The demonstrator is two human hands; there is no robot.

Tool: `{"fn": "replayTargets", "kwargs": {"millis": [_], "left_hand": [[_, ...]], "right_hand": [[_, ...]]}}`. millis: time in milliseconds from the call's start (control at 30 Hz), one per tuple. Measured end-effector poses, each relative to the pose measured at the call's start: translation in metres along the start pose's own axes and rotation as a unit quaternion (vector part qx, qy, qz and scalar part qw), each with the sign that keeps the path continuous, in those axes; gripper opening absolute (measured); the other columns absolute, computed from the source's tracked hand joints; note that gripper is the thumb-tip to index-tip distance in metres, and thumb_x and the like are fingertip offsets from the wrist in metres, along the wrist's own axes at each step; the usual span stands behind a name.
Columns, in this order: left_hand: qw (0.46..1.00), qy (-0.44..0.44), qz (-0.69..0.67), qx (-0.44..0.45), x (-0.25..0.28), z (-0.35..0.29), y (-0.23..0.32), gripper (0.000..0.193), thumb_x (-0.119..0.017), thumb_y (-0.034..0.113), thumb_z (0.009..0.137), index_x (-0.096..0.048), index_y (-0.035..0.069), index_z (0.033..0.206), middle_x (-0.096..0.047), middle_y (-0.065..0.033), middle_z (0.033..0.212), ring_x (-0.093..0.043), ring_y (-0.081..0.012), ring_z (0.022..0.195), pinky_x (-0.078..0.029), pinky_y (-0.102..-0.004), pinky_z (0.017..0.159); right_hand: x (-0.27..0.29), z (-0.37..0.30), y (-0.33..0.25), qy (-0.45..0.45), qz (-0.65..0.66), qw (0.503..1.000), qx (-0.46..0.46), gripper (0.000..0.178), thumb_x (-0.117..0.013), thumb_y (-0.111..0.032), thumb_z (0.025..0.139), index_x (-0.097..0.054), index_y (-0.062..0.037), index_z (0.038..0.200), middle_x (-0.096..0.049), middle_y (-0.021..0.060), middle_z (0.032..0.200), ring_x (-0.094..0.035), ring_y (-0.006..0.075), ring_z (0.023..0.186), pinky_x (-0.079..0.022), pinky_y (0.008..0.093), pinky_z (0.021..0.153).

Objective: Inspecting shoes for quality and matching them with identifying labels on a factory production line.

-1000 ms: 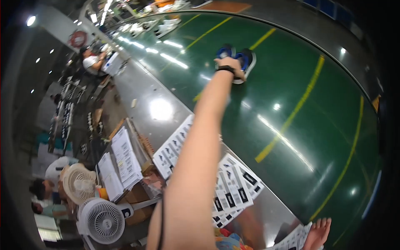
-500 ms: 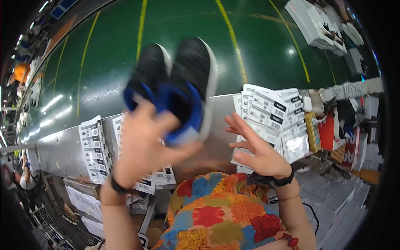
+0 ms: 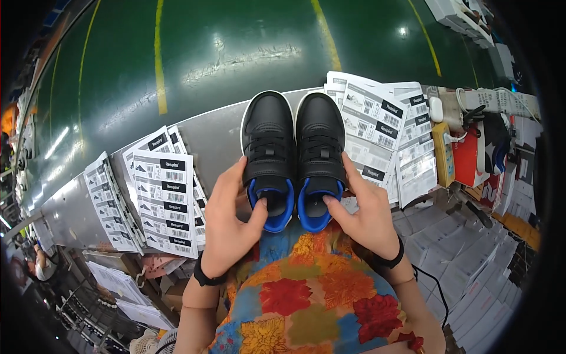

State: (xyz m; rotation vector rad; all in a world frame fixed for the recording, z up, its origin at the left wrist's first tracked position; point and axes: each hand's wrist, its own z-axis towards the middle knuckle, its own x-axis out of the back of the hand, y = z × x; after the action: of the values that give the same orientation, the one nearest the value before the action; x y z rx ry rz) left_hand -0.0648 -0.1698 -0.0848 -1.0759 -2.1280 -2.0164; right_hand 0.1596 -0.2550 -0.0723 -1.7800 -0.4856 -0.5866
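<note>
Two black sneakers with blue linings and white soles stand side by side at the near edge of the metal ledge, toes pointing away from me. My left hand (image 3: pixel 230 218) grips the left sneaker (image 3: pixel 269 141), its thumb inside the collar and its fingers along the outer side. The right sneaker (image 3: pixel 320 138) is held the same way by my right hand (image 3: pixel 368 209), thumb in the opening. Label sheets (image 3: pixel 164 203) lie left of the shoes, and more label sheets (image 3: pixel 371 121) lie to their right, partly behind the right sneaker.
Beyond the metal ledge (image 3: pixel 215 138) runs a green conveyor surface (image 3: pixel 236 35) with yellow lines. At right are a yellow power strip (image 3: pixel 442 154), a small white case (image 3: pixel 435 109) and a red box (image 3: pixel 469 165). White boxes (image 3: pixel 457 17) stand at the far right.
The sneakers have come back toward me from over the green surface and now stand level beside each other. My right hand, empty before, has taken hold of the right sneaker.
</note>
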Motion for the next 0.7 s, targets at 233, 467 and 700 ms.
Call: {"fn": "replayTargets", "kwargs": {"millis": [233,467,700], "left_hand": [[0.955,0.006,0.194,-0.223,0.011,0.017,0.012,0.055,-0.074,0.003,0.066,-0.052,-0.003,0.116,-0.051,-0.0214,0.117,-0.053,-0.0394,0.108,-0.049,-0.0422,0.086],[0.883,-0.061,0.219,-0.411,0.033,0.071,0.032,0.024,-0.072,0.009,0.065,-0.060,-0.001,0.084,-0.055,-0.0115,0.079,-0.055,-0.0269,0.064,-0.046,-0.0345,0.053],[0.973,-0.108,0.033,-0.203,0.046,0.115,0.055,0.012,-0.072,0.010,0.076,-0.068,-0.001,0.076,-0.057,-0.0049,0.060,-0.051,-0.0113,0.055,-0.035,-0.0247,0.051]], "right_hand": [[0.015,0.021,-0.008,0.053,-0.195,0.953,0.227,0.059,-0.072,-0.014,0.073,-0.050,0.0061,0.124,-0.064,0.0202,0.093,-0.064,0.0333,0.083,-0.053,0.0377,0.072],[0.036,0.075,-0.026,0.028,-0.121,0.922,0.367,0.030,-0.075,-0.011,0.068,-0.060,0.0039,0.090,-0.064,0.0111,0.082,-0.062,0.0283,0.070,-0.054,0.0406,0.078],[0.053,0.126,-0.044,-0.048,0.119,0.983,0.135,0.013,-0.070,-0.009,0.080,-0.066,0.0042,0.077,-0.060,0.0055,0.064,-0.052,0.0105,0.060,-0.039,0.0232,0.054]]}}
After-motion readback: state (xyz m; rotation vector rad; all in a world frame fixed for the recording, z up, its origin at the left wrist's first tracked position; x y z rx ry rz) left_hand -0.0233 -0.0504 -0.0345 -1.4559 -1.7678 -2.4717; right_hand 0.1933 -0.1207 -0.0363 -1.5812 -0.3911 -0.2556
